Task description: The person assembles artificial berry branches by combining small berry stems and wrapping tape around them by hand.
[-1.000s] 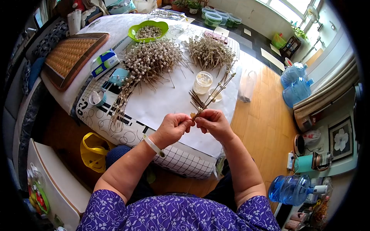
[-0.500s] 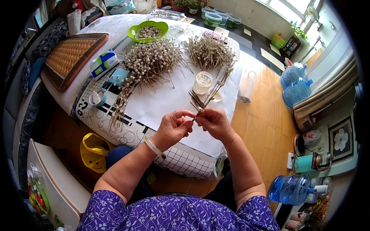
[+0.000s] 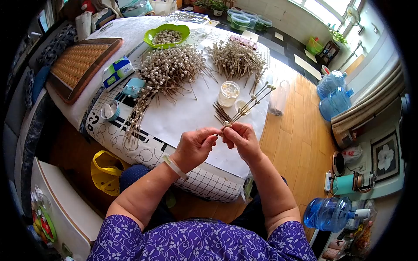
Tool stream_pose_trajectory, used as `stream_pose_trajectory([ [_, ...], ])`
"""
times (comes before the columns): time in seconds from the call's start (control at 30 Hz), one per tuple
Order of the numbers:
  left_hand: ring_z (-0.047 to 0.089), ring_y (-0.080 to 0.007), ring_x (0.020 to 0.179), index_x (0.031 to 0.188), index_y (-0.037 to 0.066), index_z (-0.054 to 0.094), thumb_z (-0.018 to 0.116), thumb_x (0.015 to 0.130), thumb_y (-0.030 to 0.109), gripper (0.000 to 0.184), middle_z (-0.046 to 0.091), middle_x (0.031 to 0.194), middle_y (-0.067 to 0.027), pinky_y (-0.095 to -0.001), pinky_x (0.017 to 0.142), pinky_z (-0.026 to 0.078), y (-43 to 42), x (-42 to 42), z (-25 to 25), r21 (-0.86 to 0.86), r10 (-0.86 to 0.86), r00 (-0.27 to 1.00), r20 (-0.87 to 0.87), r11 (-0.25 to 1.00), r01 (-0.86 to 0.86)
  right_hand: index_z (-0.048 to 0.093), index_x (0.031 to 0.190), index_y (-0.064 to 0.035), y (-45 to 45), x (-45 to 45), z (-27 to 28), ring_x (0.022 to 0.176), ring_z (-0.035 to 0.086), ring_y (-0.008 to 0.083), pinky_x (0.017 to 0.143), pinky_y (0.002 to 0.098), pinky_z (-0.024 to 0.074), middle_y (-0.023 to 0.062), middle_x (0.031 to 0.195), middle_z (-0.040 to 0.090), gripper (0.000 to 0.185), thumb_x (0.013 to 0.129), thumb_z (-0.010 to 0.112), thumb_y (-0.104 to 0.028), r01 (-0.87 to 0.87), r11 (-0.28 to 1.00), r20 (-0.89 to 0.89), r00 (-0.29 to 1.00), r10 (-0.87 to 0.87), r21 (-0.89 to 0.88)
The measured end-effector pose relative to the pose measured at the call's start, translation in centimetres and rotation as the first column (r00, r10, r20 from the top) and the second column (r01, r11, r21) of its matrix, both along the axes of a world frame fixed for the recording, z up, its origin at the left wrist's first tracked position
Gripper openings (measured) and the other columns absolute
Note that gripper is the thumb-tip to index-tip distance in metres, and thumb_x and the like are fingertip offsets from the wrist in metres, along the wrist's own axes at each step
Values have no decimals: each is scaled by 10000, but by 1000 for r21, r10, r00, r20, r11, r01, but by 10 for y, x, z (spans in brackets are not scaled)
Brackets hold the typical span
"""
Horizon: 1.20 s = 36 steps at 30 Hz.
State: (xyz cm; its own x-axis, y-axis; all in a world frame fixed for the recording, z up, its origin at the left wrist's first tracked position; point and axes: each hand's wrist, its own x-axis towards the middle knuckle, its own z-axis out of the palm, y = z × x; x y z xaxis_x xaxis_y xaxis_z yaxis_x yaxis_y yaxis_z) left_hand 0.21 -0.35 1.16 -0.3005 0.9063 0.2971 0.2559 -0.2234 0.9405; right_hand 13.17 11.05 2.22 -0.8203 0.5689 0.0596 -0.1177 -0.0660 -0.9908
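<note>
My right hand (image 3: 241, 140) pinches a few thin brown stems with pale round buds (image 3: 254, 101), which point up and to the right. Close beside it, my left hand (image 3: 195, 148) has thumb and forefinger pressed together near the lower end of these stems; what it pinches is too small to make out. A small cluster of short dark brown sticks (image 3: 222, 113) shows just beyond my fingertips. Farther off, a clear round tub (image 3: 228, 93) with pale contents stands next to its lid (image 3: 242, 107) on white paper (image 3: 174, 115).
A large heap of budded stems (image 3: 172, 67) lies left of centre, a smaller heap (image 3: 237, 58) to the right. Behind is a green bowl (image 3: 186, 31) of loose buds. A tissue pack (image 3: 117, 71) and blue cup (image 3: 112, 109) sit left; a yellow bag (image 3: 104, 174) is below.
The stems in my right hand have tilted further right and now show their buds clear of the smaller heap. Both hands stay close together, with the right fingers shifted slightly.
</note>
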Motion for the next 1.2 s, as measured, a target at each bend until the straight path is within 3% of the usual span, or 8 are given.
stream_pose_trajectory([
  [0.27,570,-74,598,950,8,587,534,838,56,133,606,688,-62,-204,539,483,0,-2,1,50,66,976,-205,997,-57,612,822,-19,-2,-4,0,501,448,45,440,179,350,9,630,548,76,820,561,-76,18,1000,52,998,-18,-14],
  [0.37,571,-84,596,931,-4,584,545,836,67,125,605,680,-63,-210,541,484,0,1,0,-11,92,993,-73,996,-93,615,825,-22,-1,-3,1,511,452,40,448,176,359,6,639,553,73,813,551,-53,23,1000,77,997,-24,12],
  [0.43,568,-96,582,912,-11,584,560,836,98,134,602,678,-62,-223,542,486,5,3,-6,-70,11,944,329,997,12,593,776,4,-1,-2,1,538,457,29,468,174,372,-12,630,538,74,800,549,-50,29,996,99,994,-37,79],
  [0.53,571,-102,588,901,-21,580,566,835,125,161,604,702,-49,-217,540,483,7,-11,-4,-263,-99,854,510,928,265,583,768,17,-3,-3,2,577,450,23,494,170,373,-20,641,533,73,796,526,-21,25,987,73,997,-37,161],
  [0.67,562,-87,580,873,-14,601,582,828,135,157,601,683,-54,-205,534,478,5,-16,2,-252,-138,728,672,881,400,576,765,23,-3,-5,-1,607,446,22,516,168,375,-21,655,537,74,798,523,-17,-3,981,48,999,-7,192],
  [0.8,556,-81,569,844,-17,614,591,819,119,140,599,665,-42,-200,526,472,6,-10,-3,-252,-79,817,571,930,266,575,759,18,-5,-5,1,568,464,30,483,177,380,-13,624,534,73,798,534,-29,48,976,72,995,-65,212],
  [1.0,555,-76,590,828,-37,616,589,803,59,103,600,669,-41,-200,526,473,5,-5,-3,-194,-3,993,118,981,26,567,768,5,-7,-7,-15,497,469,45,428,185,379,7,602,539,80,814,540,-55,120,976,92,986,-138,181],
  [1.2,554,-73,597,821,-40,611,574,806,39,89,597,672,-41,-200,530,473,5,-4,0,-161,-3,993,121,987,22,569,795,3,-9,-6,-11,492,485,55,428,187,395,20,624,555,81,832,538,-63,83,995,15,996,-84,60],
])
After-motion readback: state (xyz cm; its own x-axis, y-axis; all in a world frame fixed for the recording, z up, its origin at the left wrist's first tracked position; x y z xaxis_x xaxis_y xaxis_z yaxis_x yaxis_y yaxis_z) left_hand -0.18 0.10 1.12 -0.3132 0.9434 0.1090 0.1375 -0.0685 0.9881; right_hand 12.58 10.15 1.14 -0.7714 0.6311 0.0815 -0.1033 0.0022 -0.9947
